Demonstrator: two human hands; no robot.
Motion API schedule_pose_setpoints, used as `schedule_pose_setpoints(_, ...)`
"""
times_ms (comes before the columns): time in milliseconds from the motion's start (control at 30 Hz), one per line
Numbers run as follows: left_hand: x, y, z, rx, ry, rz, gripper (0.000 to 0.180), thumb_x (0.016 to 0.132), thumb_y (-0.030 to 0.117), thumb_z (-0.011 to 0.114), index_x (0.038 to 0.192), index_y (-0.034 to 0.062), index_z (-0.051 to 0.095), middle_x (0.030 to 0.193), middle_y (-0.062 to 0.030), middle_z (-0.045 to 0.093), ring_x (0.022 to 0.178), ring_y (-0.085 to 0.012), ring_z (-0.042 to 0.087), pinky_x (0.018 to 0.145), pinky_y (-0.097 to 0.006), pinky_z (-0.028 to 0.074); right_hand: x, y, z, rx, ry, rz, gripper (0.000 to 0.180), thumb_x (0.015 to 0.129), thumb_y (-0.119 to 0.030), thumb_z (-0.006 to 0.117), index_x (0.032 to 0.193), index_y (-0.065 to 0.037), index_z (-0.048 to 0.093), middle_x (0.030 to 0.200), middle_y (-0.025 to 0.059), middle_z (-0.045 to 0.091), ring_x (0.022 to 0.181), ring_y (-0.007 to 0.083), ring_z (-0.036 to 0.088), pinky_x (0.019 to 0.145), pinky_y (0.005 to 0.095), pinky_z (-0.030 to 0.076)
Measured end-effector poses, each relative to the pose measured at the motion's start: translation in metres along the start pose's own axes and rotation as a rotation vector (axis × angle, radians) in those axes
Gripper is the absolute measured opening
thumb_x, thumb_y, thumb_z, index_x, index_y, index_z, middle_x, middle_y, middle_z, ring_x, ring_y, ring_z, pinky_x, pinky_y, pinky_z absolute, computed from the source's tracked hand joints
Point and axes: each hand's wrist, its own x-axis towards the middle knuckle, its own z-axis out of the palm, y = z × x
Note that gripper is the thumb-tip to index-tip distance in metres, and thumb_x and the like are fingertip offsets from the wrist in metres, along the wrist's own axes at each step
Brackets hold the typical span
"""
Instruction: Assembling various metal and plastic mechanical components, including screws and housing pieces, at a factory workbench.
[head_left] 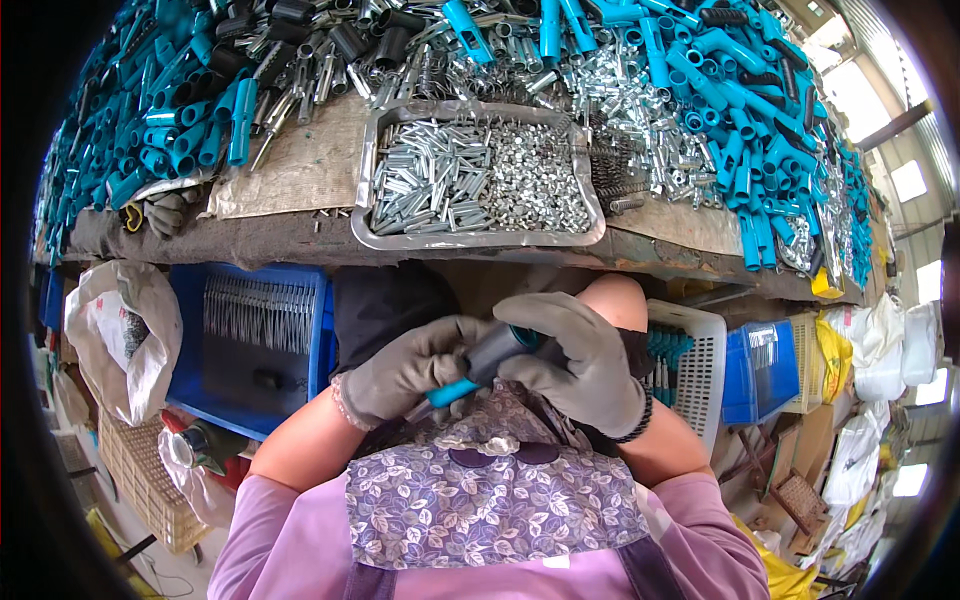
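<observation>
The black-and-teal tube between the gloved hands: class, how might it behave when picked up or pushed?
The black-and-teal tube would probably roll if pushed, as its body looks rounded. It is likely stiff: it juts straight from the left hand without sagging. It may be light for its size, since its upper end looks hollow.

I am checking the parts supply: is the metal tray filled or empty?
Filled: in the tray, pins cover the left part, small pieces the right. How deep, I cannot tell.
</observation>
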Motion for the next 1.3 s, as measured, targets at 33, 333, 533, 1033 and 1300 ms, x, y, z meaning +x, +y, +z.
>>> schedule_pose_setpoints(33, 0.004, -0.004, 0.000, 0.001, 0.002, -0.004, 0.085, 0.074, 0.068, 0.070, 0.126, 0.0022, 0.057, 0.095, -0.0031, 0.069, 0.075, -0.0080, 0.067, 0.056, -0.017, 0.046, 0.003, 0.001, 0.005, -0.094, 0.050, -0.067, 0.047, 0.080, -0.019, 0.080, 0.121, -0.005, 0.062, 0.117, 0.0140, 0.066, 0.102, 0.0301, 0.064, 0.086, 0.0383, 0.051)
schedule_pose_setpoints(333, 0.013, -0.005, 0.010, 0.197, 0.232, 0.304, 0.077, 0.087, 0.070, 0.059, 0.122, 0.0019, 0.058, 0.078, 0.0020, 0.058, 0.062, -0.0048, 0.050, 0.053, -0.020, 0.038, 0.083, 0.071, -0.095, -1.041, 0.320, -0.069, 0.029, 0.088, -0.020, 0.067, 0.116, -0.013, 0.066, 0.122, 0.0118, 0.062, 0.111, 0.0356, 0.055, 0.094, 0.0465, 0.046)
schedule_pose_setpoints(533, 0.009, -0.005, 0.004, 0.259, 0.336, 0.279, 0.077, 0.087, 0.068, 0.061, 0.125, 0.0016, 0.057, 0.079, -0.0018, 0.061, 0.065, -0.0055, 0.052, 0.056, -0.021, 0.041, 0.080, 0.068, -0.118, -0.723, 0.219, 0.141, 0.021, 0.087, -0.009, 0.067, 0.108, -0.007, 0.070, 0.111, 0.0132, 0.068, 0.106, 0.0317, 0.063, 0.093, 0.0410, 0.049)
schedule_pose_setpoints(1033, 0.018, 0.000, -0.002, 0.932, 0.324, 0.517, 0.062, 0.091, 0.049, 0.068, 0.125, -0.0019, 0.058, 0.100, -0.0218, 0.067, 0.088, -0.0340, 0.068, 0.077, -0.037, 0.053, 0.022, 0.012, -0.038, 0.120, -0.125, 0.337, 0.020, 0.091, -0.017, 0.071, 0.100, -0.003, 0.061, 0.082, 0.0108, 0.064, 0.073, 0.0201, 0.061, 0.068, 0.0338, 0.048)
schedule_pose_setpoints(1300, -0.004, -0.011, -0.016, 0.487, 0.320, 0.322, 0.067, 0.092, 0.051, 0.068, 0.129, -0.0033, 0.055, 0.096, -0.0065, 0.066, 0.087, -0.0116, 0.060, 0.079, -0.028, 0.050, 0.195, 0.134, -0.289, -1.379, 0.639, 0.179, 0.038, 0.093, -0.014, 0.048, 0.129, -0.013, 0.059, 0.118, 0.0136, 0.067, 0.104, 0.0377, 0.064, 0.089, 0.0444, 0.052)
